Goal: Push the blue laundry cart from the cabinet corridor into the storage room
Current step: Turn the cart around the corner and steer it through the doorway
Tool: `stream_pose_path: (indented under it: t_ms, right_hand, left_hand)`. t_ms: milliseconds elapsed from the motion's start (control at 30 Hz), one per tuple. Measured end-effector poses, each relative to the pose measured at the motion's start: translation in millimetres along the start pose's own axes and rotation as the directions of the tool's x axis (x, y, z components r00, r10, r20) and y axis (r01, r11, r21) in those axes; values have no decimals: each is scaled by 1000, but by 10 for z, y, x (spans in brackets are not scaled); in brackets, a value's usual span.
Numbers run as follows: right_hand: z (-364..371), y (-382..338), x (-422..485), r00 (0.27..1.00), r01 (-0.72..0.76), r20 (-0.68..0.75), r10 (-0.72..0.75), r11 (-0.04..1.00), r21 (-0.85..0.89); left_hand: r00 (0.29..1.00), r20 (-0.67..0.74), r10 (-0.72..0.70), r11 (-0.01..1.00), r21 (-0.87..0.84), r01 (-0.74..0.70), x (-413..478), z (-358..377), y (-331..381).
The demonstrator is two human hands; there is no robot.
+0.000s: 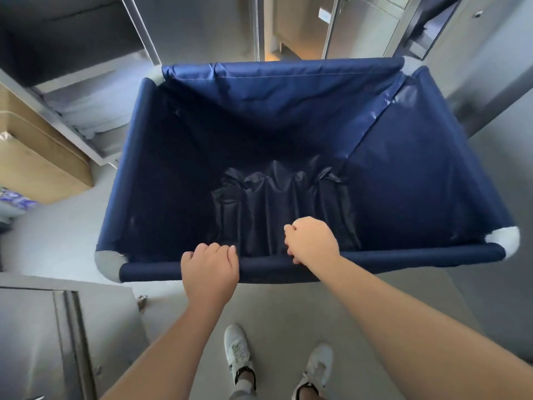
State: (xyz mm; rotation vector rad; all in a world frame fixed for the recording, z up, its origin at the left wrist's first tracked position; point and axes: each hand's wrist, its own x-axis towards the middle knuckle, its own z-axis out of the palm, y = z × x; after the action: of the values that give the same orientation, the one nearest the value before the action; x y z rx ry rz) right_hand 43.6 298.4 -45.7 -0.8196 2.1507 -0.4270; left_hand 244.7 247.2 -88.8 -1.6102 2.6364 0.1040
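Head view: the blue cart (pixel 288 140) stands on the grey floor (pixel 288 313) between steel cabinets (pixel 43 342), its far rim near an open doorway (pixel 291 39). The left hand (pixel 210 268) and right hand (pixel 311 241) are both curled around the near rail (pixel 403 255), close together near its middle. White shoes (pixel 238 350) stand just behind the cart

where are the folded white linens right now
In the head view, the folded white linens sit on an open cabinet shelf at left, beside the blue laundry cart's far-left corner.
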Motion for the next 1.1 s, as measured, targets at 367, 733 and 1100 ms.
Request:
stream_pose_path:
  t_ms: [367, 733, 1100]
  right_hand:
    - [-202, 807, 211, 998, -38, 18, 55, 864, -502]
    - [287, 442, -163, 958, 275, 261, -116, 621, -734]
    - [276, 717, -688, 997, 58, 75, -6, 691, -721]
  left_hand:
    - [954, -294, 54, 996, -53, -73, 149, 172, -411]
    - [921, -313, 234, 972, 38, -234, 373, -14, -1122]
    - [838, -202, 508, 861, 132, -490, 496, -257, -814]
